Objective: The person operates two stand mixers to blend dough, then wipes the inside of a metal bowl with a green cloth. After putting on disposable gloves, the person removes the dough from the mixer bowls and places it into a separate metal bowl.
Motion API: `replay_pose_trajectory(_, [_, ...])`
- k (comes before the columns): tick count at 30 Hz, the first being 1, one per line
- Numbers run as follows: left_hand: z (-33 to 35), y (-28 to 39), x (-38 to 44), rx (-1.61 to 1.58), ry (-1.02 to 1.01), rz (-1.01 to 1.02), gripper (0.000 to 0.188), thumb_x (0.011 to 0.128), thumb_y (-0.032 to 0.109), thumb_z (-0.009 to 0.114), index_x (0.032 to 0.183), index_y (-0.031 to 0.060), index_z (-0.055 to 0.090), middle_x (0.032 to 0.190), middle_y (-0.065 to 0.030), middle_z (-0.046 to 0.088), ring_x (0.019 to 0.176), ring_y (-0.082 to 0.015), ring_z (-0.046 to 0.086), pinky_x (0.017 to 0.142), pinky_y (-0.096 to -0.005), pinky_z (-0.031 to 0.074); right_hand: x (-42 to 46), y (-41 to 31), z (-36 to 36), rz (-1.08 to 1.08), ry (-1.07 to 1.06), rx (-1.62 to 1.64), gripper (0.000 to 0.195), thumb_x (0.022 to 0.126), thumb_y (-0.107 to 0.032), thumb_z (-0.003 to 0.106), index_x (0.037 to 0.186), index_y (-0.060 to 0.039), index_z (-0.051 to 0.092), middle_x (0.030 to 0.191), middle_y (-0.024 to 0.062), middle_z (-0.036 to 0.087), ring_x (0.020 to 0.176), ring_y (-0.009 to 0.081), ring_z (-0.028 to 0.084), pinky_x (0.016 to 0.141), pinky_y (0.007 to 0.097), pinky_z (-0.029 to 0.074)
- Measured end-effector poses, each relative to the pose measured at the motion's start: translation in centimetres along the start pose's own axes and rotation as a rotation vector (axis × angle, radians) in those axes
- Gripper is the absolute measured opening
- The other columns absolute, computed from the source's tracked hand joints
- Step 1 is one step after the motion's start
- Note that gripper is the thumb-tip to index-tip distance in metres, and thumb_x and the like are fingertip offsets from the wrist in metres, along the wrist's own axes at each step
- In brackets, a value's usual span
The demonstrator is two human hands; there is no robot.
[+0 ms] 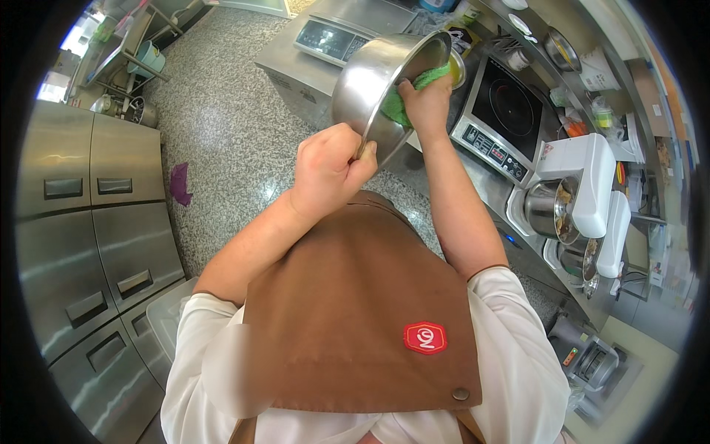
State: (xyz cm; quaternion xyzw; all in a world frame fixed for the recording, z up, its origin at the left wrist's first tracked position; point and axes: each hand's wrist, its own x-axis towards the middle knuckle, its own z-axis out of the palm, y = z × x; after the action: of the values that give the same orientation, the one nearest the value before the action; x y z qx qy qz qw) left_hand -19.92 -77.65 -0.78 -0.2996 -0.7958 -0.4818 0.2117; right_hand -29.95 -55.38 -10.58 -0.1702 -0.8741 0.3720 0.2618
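Observation:
A large stainless steel mixing bowl (369, 77) is held up in the air, tipped on its side with its opening towards the right. My left hand (333, 166) grips the near part of its rim, thumb and fingers closed on the metal. Inside the opening, my right hand (430, 102) presses a green cloth (395, 106) against the inner wall, and part of the cloth shows above the fingers. Just beyond my right hand, a smaller round container with something yellow in it (457, 69) is partly hidden by the bowl.
On the right counter stand an induction cooker (502, 111) and white stand mixers (593, 183) with steel bowls. A digital scale (330, 41) sits behind the large bowl. Steel cabinets (55, 155) line the left. A purple scrap (180, 184) lies on the speckled floor (222, 111).

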Motion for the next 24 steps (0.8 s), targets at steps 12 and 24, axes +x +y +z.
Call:
replay_pose_trajectory(12, [-0.2,0.0,-0.2,-0.006,0.004,-0.047,0.031,0.079,0.004,0.076,0.067,0.0067,0.047,0.065,-0.0091,0.051,0.053,-0.0296,0.052,0.049,-0.0404,0.044,-0.4,-0.4,-0.5,-0.008,-0.050,-0.043,0.082,0.073,-0.020,0.086,0.130,0.0139,0.038,0.128,0.0391,0.054,0.119,0.0508,0.058,0.104,0.0473,0.048])
replay_pose_trajectory(24, [-0.3,-0.5,-0.4,0.008,0.005,0.018,0.035,0.083,0.004,0.077,0.069,0.0063,0.045,0.062,-0.0092,0.048,0.051,-0.0249,0.048,0.048,-0.0364,0.039,-0.7,-0.3,-0.6,-0.012,-0.089,0.024,0.085,0.076,-0.020,0.084,0.137,0.0142,0.034,0.133,0.0388,0.051,0.123,0.0522,0.054,0.107,0.0486,0.046])
